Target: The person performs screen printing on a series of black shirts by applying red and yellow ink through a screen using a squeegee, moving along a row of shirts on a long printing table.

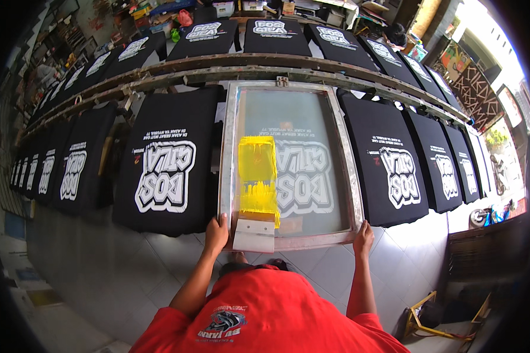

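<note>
A silver-framed screen printing mesh (310, 117) lies over a black shirt whose white print shows through it. My left hand (217, 234) grips the frame's lower left side and my right hand (363, 238) holds its lower right side. Thick yellow ink (257, 165) covers a strip on the left of the mesh. A pale squeegee (253, 235) with yellow on it rests at the bottom of that strip, beside my left hand. A hinge clamp (282, 81) sits at the top of the frame. Printed black shirts (142, 117) (365, 129) lie on boards at both sides.
A second row of printed shirts (277, 44) runs behind a metal rail (383, 82). More shirts (436, 135) continue along the near row. A yellow metal frame (421, 306) with a dark object stands on the tiled floor (153, 259) at lower right. A motorbike (482, 216) stands in the bright doorway.
</note>
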{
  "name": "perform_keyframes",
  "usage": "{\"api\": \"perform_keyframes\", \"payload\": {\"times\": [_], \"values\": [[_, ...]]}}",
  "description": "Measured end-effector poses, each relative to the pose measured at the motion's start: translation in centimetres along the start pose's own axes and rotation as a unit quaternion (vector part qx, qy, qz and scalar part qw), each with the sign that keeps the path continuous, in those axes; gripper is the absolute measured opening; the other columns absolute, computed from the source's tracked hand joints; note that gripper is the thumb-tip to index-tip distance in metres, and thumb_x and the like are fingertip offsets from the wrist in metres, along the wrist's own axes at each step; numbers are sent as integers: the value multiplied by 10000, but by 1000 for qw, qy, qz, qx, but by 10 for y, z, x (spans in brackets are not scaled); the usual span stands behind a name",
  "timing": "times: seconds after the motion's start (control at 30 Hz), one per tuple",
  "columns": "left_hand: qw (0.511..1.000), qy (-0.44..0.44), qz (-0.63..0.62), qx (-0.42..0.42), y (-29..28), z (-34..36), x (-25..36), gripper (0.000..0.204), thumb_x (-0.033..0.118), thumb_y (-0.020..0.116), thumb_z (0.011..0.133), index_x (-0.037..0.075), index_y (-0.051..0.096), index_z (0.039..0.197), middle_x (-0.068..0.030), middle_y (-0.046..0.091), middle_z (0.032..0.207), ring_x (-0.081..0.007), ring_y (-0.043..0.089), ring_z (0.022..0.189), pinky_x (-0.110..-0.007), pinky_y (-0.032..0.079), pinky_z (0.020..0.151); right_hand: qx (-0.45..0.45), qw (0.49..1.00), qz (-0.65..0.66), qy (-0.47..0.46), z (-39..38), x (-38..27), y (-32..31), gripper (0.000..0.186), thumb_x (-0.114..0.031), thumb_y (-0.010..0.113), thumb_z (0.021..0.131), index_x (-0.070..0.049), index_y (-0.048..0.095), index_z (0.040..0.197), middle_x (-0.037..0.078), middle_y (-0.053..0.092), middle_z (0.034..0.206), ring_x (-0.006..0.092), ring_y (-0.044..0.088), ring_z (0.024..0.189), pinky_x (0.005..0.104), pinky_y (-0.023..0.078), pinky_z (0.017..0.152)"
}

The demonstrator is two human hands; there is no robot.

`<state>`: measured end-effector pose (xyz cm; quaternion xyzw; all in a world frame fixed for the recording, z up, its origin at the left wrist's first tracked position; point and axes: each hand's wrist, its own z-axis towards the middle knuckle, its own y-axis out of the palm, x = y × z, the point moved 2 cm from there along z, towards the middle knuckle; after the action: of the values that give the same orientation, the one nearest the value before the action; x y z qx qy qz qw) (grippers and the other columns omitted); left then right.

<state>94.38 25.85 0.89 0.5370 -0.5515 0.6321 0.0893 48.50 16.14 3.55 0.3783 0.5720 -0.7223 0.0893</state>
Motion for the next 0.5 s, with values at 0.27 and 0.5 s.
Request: {"api": "perform_keyframes", "payload": {"times": [0.27, 0.5], "values": [[997, 26, 57, 36, -4, 4, -1, 498, 399, 451, 919, -79, 589, 892, -317, 598, 848, -488, 562, 845, -503, 448, 723, -253, 880, 64, -396, -104, -144, 15, 520, -217, 770, 669, -39, 554, 1107, 160, 541, 1139, 328, 493, 1084, 421, 382, 941], [997, 7, 62, 48, -10, -1, 12, 499, 406, 450, 914, -72, 591, 879, -306, 605, 836, -473, 574, 846, -493, 457, 730, -334, 720, -96, -600, -170, -210, 73, 480, -235, 664, 714, -41, 531, 1132, 130, 561, 1048, 285, 528, 1005, 404, 446, 848]]}}
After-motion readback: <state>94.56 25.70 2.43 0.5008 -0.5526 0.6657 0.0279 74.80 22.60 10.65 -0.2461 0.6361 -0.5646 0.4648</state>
